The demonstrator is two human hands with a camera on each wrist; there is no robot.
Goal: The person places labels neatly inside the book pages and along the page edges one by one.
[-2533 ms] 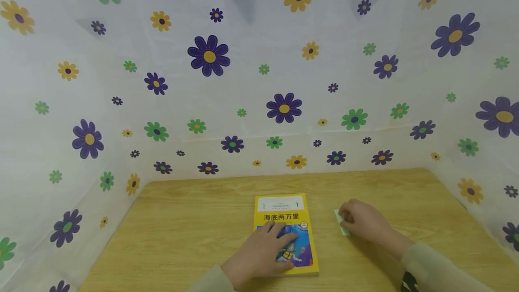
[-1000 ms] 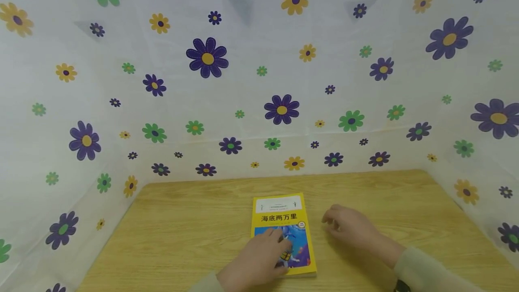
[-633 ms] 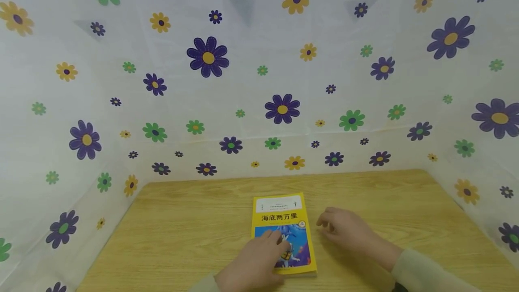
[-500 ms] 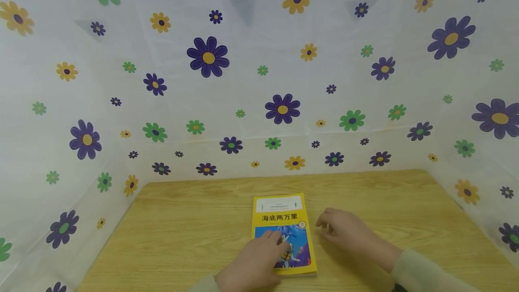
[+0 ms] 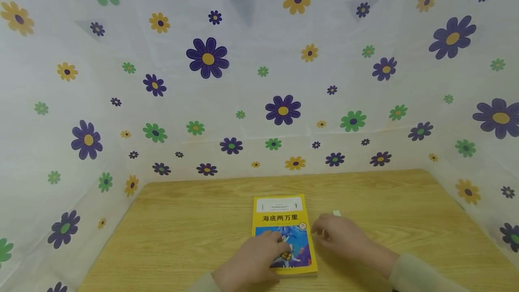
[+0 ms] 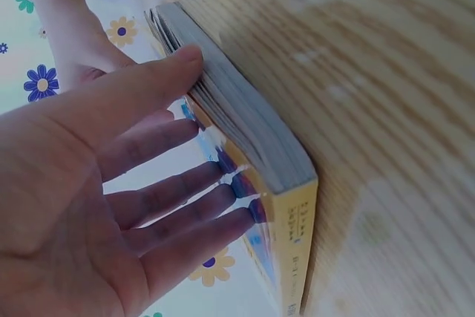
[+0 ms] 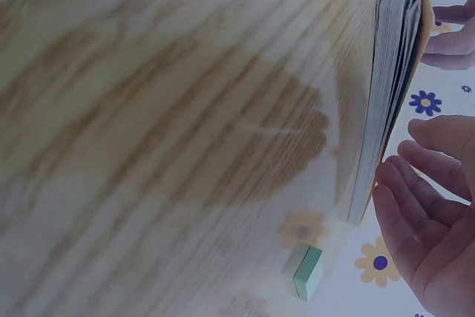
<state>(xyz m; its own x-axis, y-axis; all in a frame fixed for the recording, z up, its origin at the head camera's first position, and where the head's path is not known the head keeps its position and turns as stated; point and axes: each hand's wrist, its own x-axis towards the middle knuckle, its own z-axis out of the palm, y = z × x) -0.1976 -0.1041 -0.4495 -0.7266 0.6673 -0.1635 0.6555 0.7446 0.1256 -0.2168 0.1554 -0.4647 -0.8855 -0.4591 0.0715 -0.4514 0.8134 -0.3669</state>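
Observation:
A yellow paperback book (image 5: 279, 216) with a blue undersea picture lies on the table, cover up. My left hand (image 5: 253, 256) rests on the lower part of the cover; in the left wrist view its fingers are spread over the cover and its thumb is at the page edges. My right hand (image 5: 344, 235) is beside the book's right edge, its fingers loosely bent and holding nothing, the fingertips right at the pages in the right wrist view. Beyond it lies a small pale green block (image 7: 308, 274), mostly hidden behind the right hand in the head view.
The wooden table (image 5: 182, 229) reaches back to a white sheet (image 5: 243, 80) printed with purple, green and yellow flowers. That sheet also closes off the left and right sides.
My right hand has come off the green block and moved left to the book's right edge. My left hand has slid slightly down the cover, toward me. The book lies nearly where it was.

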